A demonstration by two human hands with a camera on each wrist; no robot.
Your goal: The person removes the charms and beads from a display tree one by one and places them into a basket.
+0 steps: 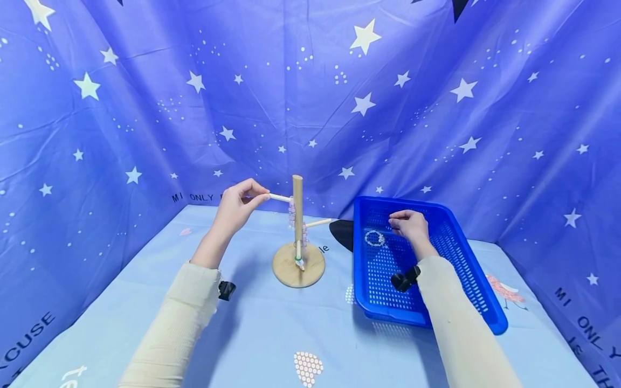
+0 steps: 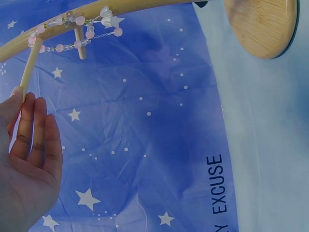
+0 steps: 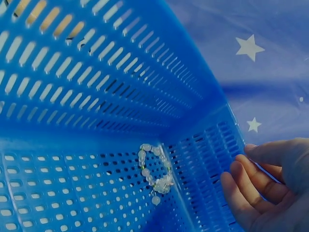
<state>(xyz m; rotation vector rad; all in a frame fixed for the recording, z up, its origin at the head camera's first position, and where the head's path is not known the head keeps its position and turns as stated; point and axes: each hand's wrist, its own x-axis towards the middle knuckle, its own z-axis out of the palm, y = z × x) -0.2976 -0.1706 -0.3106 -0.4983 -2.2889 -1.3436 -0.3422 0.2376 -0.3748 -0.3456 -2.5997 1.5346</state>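
Observation:
My left hand (image 1: 236, 207) pinches the tip of an upper peg (image 2: 31, 67) on a wooden bracelet stand (image 1: 298, 215), between thumb and fingertips. A pink and clear beaded bracelet (image 2: 60, 47) hangs on that peg, close to the post. Another pinkish bracelet (image 1: 305, 235) hangs on the right peg, and something with a green and white part (image 1: 299, 263) is on the front peg. Over the blue basket (image 1: 359, 258) is my right hand (image 1: 410, 226), its fingers loosely bent with nothing in them. A clear beaded bracelet (image 3: 155, 169) lies on the basket floor, left of that hand.
The stand's round wooden base (image 1: 286, 275) rests on a light blue patterned cloth (image 1: 262, 328). The basket's raised walls stand to the right of it. Behind everything hangs a blue curtain with stars (image 1: 271, 108).

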